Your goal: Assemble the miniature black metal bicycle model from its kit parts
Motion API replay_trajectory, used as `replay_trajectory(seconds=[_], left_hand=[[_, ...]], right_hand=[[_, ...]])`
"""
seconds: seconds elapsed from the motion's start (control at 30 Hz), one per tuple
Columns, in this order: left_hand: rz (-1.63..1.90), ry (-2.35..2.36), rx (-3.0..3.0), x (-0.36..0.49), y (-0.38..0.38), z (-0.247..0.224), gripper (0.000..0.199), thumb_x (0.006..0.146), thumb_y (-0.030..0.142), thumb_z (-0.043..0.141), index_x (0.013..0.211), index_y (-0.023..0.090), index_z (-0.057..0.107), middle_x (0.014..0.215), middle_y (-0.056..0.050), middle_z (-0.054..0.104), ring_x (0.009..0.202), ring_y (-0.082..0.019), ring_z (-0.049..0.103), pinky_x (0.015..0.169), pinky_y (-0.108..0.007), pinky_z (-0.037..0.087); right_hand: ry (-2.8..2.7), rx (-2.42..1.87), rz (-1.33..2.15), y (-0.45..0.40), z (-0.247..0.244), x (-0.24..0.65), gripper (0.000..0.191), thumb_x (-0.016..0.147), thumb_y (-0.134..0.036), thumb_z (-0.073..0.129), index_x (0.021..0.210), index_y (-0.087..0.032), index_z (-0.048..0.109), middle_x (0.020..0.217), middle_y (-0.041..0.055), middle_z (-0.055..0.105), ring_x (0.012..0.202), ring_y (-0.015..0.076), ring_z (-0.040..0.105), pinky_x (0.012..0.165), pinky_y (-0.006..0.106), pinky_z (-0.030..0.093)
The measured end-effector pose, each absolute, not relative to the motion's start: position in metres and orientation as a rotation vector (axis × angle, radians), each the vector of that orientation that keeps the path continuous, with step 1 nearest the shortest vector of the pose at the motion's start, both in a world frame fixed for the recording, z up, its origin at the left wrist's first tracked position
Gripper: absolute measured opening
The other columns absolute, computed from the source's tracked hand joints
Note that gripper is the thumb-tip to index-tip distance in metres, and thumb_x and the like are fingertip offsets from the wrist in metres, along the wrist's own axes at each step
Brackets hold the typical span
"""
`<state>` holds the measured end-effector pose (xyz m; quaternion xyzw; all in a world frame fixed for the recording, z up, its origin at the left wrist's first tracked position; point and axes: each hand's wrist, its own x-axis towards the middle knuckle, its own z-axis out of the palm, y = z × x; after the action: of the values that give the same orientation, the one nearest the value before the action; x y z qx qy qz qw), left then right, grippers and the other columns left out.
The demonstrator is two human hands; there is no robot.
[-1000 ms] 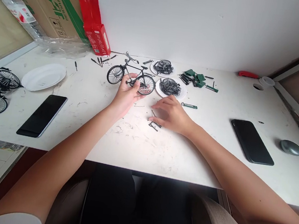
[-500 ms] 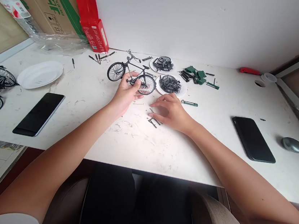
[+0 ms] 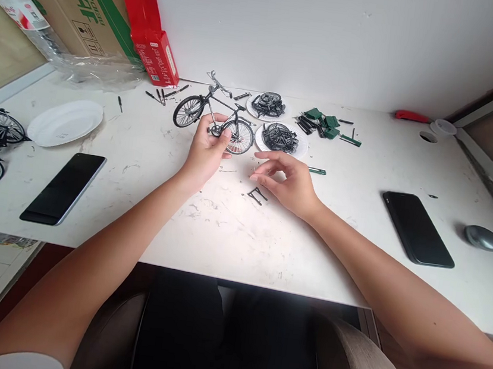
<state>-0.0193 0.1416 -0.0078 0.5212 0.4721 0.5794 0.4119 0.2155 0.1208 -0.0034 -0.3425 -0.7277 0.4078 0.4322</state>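
Fingers [image 3: 272, 159] of the right hand [image 3: 293, 187] curl into a narrow pinch, thumb and index tips close together; a tiny pale sliver [image 3: 254, 170] shows by the tips, but whether it is gripped I cannot tell. One black phone [image 3: 64, 189] lies flat at the left of the white surface [image 3: 221, 247] and a dark phone [image 3: 418, 229] at the right, which seems to give both forearms room between them. A small dark bracket [image 3: 257, 195] lies just on the near side of the right thumb, probably placed there for easy reach. Beyond it, the left hand [image 3: 205, 155] holds the model bicycle [image 3: 226, 103] roughly upright, closed around its lower frame by the rear wheel; that grip appears to spare the thin handlebar and present the rear end to the right hand. Farther back, a near paper plate [image 3: 303, 148] and a far paper plate [image 3: 250, 106] carry black heaps, likely gathered so thin pieces do not scatter. Green pieces [image 3: 331, 123] lie to their right; a red box [image 3: 157, 57] stands at the back.
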Motion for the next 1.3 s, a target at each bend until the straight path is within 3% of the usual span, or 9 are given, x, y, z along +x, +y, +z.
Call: replay_trajectory(seconds=[0.13,0.3,0.53,0.73,1.1,1.3], left_hand=[[1.47,1.157,1.64,-0.017,0.139,-0.01,0.049,0.101,0.064,0.069,0.134,0.031,0.055,0.099,-0.004,0.072,0.088,-0.019,0.078,0.08,-0.031,0.062],[1.425,1.146,1.768,-0.012,0.132,-0.012,0.039,0.104,0.057,0.067,0.129,0.027,0.06,0.093,-0.003,0.077,0.083,-0.019,0.078,0.082,-0.031,0.062],[1.369,1.133,1.746,-0.009,0.127,-0.011,0.037,0.102,0.05,0.073,0.128,0.025,0.062,0.092,-0.003,0.079,0.085,-0.02,0.08,0.085,-0.033,0.066],[1.374,1.069,1.748,-0.006,0.125,-0.008,0.035,0.101,0.043,0.074,0.128,0.024,0.062,0.119,-0.007,0.078,0.094,-0.019,0.081,0.091,-0.034,0.067],[1.422,1.075,1.88,-0.007,0.124,-0.009,0.029,0.101,0.036,0.074,0.127,0.026,0.065,0.127,-0.007,0.072,0.101,-0.019,0.079,0.093,-0.035,0.068],[1.384,1.042,1.923,-0.004,0.12,-0.003,0.03,0.102,0.034,0.073,0.128,0.024,0.063,0.13,-0.008,0.073,0.094,-0.015,0.077,0.089,-0.032,0.068]], right_hand=[[-1.572,-0.873,1.184,0.122,0.0,0.213,0.066,0.073,-0.059,0.1,0.121,-0.024,0.071,0.091,0.0034,0.081,0.085,0.0223,0.079,0.085,0.041,0.063],[-1.373,-0.93,1.282,0.124,0.003,0.212,0.071,0.064,-0.057,0.104,0.115,-0.025,0.065,0.091,0.0027,0.081,0.082,0.0205,0.077,0.081,0.039,0.065],[-1.202,-1.032,1.345,0.125,0.007,0.213,0.074,0.059,-0.057,0.106,0.113,-0.025,0.066,0.093,0.0033,0.08,0.082,0.0193,0.074,0.058,0.029,0.054],[-1.13,-1.046,1.391,0.126,0.007,0.215,0.082,0.056,-0.06,0.107,0.116,-0.024,0.065,0.097,0.0037,0.08,0.084,0.0187,0.074,0.06,0.029,0.054],[-1.113,-1.075,1.438,0.127,0.011,0.216,0.08,0.051,-0.053,0.11,0.111,-0.024,0.066,0.091,0.0021,0.079,0.075,0.0156,0.07,0.055,0.026,0.049],[-1.094,-1.055,1.485,0.128,0.011,0.217,0.082,0.048,-0.049,0.112,0.111,-0.023,0.066,0.087,0.0009,0.078,0.069,0.0132,0.068,0.052,0.025,0.043]])
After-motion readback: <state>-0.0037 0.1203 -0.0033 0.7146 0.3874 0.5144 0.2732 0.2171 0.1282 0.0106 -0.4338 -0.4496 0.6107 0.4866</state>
